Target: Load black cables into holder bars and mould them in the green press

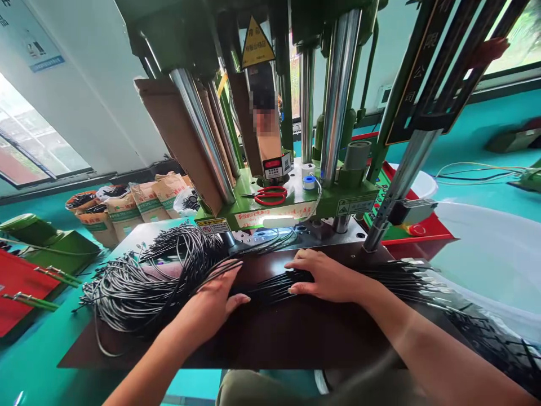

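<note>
On the left of the brown worktop (pixel 287 338) lies a large tangled heap of black cables (pixel 127 287). My left hand (pixel 215 296) is at the right side of this heap, thumb apart from the fingers, with several strands running along the fingers. My right hand (pixel 325 276) reaches in from the right, fingers and thumb spread around a flat row of straight black cables (pixel 274 287), touching or just above them. The row passes under my right forearm to pale ends (pixel 418 282) on the right. Neither hand shows a closed grip. Several cables lead into the lower mold area (pixel 270 239).
A green press with steel columns (pixel 340 96) stands ahead. Red-handled pliers (pixel 270 195) and a blue-and-white roll (pixel 310 181) sit on its plate. A red tray (pixel 439 228) and a white tub (pixel 490 254) stand right. Filled paper sacks (pixel 122 214) stand back left.
</note>
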`<control>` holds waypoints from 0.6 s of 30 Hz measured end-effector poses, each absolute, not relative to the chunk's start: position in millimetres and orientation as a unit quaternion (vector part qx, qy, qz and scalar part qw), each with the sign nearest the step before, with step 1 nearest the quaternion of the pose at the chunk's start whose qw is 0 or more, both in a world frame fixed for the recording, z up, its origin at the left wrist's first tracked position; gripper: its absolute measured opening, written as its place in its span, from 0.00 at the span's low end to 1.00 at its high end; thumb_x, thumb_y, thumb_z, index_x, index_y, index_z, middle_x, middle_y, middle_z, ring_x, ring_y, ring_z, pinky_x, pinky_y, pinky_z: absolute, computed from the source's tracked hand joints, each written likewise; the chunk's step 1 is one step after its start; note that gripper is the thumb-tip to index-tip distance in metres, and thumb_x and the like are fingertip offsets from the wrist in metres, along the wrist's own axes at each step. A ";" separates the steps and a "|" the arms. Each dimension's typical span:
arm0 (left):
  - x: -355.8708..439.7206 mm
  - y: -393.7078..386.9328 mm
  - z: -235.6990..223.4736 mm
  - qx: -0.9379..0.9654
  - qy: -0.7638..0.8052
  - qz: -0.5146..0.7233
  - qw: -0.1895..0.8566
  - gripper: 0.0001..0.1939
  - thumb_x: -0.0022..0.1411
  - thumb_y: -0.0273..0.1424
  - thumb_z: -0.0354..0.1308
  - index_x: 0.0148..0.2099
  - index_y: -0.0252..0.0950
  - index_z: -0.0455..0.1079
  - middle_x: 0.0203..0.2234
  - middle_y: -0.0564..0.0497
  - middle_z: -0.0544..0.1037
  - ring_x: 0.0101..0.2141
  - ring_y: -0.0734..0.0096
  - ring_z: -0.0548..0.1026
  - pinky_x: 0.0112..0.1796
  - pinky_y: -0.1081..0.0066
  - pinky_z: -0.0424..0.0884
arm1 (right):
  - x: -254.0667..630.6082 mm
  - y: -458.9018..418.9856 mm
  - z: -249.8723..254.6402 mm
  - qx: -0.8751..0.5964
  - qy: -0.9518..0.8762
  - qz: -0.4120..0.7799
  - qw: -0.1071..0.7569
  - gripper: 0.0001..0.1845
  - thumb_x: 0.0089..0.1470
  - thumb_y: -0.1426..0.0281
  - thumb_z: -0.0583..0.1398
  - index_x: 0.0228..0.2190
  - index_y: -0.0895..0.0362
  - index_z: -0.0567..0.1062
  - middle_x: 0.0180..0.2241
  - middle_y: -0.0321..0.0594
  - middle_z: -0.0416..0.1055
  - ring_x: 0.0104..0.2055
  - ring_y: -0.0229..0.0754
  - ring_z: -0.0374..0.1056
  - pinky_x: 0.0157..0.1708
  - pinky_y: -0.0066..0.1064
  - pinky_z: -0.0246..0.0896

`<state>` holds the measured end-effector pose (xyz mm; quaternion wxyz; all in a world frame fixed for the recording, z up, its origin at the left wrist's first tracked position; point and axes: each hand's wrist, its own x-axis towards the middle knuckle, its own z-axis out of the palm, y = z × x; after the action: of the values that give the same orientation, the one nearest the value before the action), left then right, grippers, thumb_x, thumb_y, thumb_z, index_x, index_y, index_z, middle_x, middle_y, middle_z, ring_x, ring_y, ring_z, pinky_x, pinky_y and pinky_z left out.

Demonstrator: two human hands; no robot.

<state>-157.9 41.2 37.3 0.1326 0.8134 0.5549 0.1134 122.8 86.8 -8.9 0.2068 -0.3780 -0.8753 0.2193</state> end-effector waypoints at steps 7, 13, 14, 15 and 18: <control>-156.1 52.3 28.9 0.822 0.546 0.040 0.158 0.15 0.63 0.32 0.51 0.52 0.40 0.69 0.47 0.45 0.74 0.48 0.58 0.71 0.49 0.63 0.63 | 120.3 90.1 -13.4 -0.394 -0.873 0.205 0.203 0.15 0.55 0.61 0.60 0.43 0.53 0.77 0.38 0.42 0.68 0.43 0.45 0.65 0.46 0.35 0.59; -148.3 57.8 35.7 0.835 0.534 0.032 0.125 0.10 0.64 0.31 0.48 0.38 0.39 0.71 0.34 0.49 0.74 0.36 0.64 0.70 0.40 0.67 0.63 | 117.7 91.7 -17.5 -0.390 -0.876 0.186 0.213 0.12 0.58 0.63 0.58 0.41 0.54 0.77 0.35 0.41 0.67 0.41 0.44 0.65 0.43 0.34 0.59; -148.6 58.2 36.3 0.835 0.534 0.038 0.129 0.10 0.64 0.31 0.47 0.38 0.39 0.70 0.33 0.49 0.74 0.35 0.65 0.70 0.40 0.67 0.63 | 117.5 91.5 -17.0 -0.389 -0.877 0.185 0.213 0.12 0.58 0.63 0.58 0.40 0.53 0.78 0.34 0.41 0.67 0.40 0.43 0.64 0.42 0.34 0.59; -149.6 58.5 36.1 0.833 0.535 0.044 0.134 0.11 0.64 0.32 0.46 0.38 0.39 0.70 0.33 0.50 0.74 0.35 0.65 0.70 0.40 0.67 0.63 | 117.2 91.2 -16.3 -0.389 -0.877 0.182 0.214 0.12 0.58 0.63 0.57 0.40 0.53 0.78 0.34 0.41 0.67 0.40 0.43 0.64 0.42 0.34 0.59; -155.5 59.1 31.6 0.827 0.539 0.065 0.150 0.12 0.65 0.32 0.45 0.43 0.39 0.70 0.38 0.47 0.75 0.39 0.62 0.71 0.44 0.65 0.63 | 116.2 90.5 -13.6 -0.389 -0.876 0.175 0.226 0.11 0.58 0.64 0.58 0.38 0.54 0.78 0.34 0.41 0.67 0.39 0.43 0.64 0.42 0.34 0.59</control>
<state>-155.5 59.1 31.6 0.1495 0.8265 0.5388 0.0650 116.2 90.5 -13.6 0.2264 -0.3894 -0.8756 0.1746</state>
